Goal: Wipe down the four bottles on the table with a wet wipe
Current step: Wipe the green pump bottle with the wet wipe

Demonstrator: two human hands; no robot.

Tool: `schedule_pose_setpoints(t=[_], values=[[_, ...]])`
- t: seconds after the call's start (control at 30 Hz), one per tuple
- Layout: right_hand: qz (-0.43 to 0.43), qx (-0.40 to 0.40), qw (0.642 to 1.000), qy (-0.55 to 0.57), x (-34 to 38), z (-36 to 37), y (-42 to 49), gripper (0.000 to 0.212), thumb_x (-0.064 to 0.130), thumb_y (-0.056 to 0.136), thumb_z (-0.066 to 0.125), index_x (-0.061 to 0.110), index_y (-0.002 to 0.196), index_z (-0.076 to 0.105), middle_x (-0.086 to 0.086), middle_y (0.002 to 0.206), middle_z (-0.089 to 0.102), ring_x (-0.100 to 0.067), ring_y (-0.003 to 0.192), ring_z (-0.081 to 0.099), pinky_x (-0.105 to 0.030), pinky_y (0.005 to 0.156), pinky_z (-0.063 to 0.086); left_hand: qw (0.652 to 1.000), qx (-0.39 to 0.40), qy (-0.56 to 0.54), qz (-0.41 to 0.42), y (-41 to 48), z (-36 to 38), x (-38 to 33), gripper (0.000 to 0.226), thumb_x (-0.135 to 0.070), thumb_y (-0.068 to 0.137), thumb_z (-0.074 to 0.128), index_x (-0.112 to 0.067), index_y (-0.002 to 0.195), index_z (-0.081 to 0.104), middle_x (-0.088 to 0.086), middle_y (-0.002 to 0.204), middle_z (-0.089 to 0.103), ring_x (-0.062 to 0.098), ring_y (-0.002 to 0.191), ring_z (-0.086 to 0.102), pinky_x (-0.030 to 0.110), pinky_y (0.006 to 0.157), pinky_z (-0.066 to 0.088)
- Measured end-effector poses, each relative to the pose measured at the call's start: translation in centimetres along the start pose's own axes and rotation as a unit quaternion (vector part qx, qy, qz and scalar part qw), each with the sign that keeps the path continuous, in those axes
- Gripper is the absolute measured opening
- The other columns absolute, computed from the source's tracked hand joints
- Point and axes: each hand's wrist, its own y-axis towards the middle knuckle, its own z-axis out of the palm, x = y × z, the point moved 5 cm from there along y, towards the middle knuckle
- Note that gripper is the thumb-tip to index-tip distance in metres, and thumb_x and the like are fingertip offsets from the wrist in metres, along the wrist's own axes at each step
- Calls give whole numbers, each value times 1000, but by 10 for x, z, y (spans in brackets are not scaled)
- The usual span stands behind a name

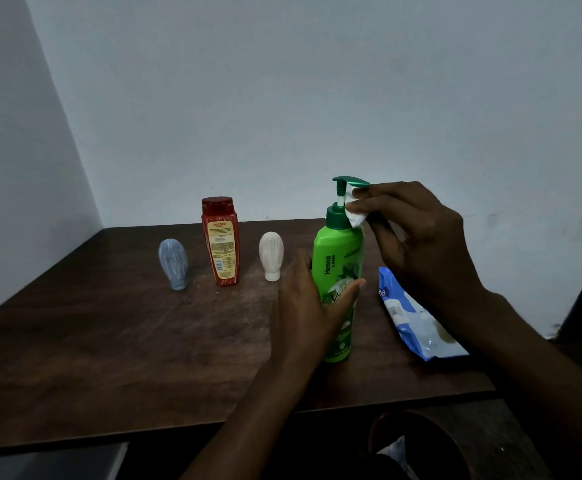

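Light dim and even. Pale blue-grey back wall [317,98] fills the upper frame and meets a side wall [12,150] in a corner at upper left. Dark brown wooden table [109,341] stands in that corner, its surface scuffed. Round brown container [421,419] at lower right.
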Motion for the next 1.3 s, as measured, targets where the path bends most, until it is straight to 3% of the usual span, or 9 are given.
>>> schedule_pose_setpoints(t=[0.3,0.37,0.43,0.5,0.63,0.73,0.93,1.17,1.3], values=[[42,28,998,-30,-23,15,-2,20,10,93,60,11,106,75,-6,111,69,-27,102,67,-45,77,57,1000,1,-2,16,-2,-1,-2,54,-63,77,74,-35,112,44,-11,106,66,7,97,65,41,75,59],[65,12,998,-7,-27,13,-2,20,4,94,62,12,105,76,-3,108,69,-23,100,67,-40,77,57,1000,3,-9,13,-2,-2,-1,53,-63,76,75,-36,110,45,-12,105,66,5,97,65,40,75,59],[114,-10,993,39,-30,7,-2,20,4,94,64,16,104,76,1,105,70,-14,98,67,-20,74,55,999,16,-28,3,-1,-1,2,53,-63,74,76,-38,110,47,-13,106,67,3,98,65,39,77,60],[184,-37,978,96,-36,2,-5,18,9,95,64,20,104,76,5,103,73,-7,94,67,-15,70,54,997,35,-74,-18,1,0,6,54,-60,73,79,-37,113,51,-13,106,70,2,97,68,39,79,61],[337,-79,902,259,-53,-5,-17,16,13,97,63,17,105,76,4,106,75,-17,98,73,-39,79,62,984,59,-156,-62,7,-3,11,45,-42,77,84,-30,114,62,-12,101,75,0,91,72,34,80,62],[407,-89,842,343,-54,-9,-30,17,5,97,61,10,107,74,-5,111,73,-23,89,76,-32,71,62,969,83,-208,-101,14,-2,17,37,-34,81,83,-29,113,66,-11,99,77,5,89,74,28,76,62],[444,-54,807,385,-47,2,-54,17,-2,95,62,8,100,75,2,99,78,-22,86,77,-24,68,61,930,103,-305,-178,27,-2,27,29,-22,87,77,-15,114,67,5,99,78,18,86,76,24,65,58],[494,12,757,427,-33,29,-80,31,-2,100,44,3,95,74,-4,97,79,-16,91,75,-31,82,62,880,116,-400,-228,33,12,39,18,-28,94,67,-17,108,70,9,100,77,25,90,72,45,85,60],[494,25,766,410,-29,40,-94,18,2,95,60,6,103,76,-10,101,78,-25,99,74,-34,87,61,836,137,-467,-254,31,20,43,29,-35,101,52,-15,113,70,13,108,75,27,97,71,50,95,55]])
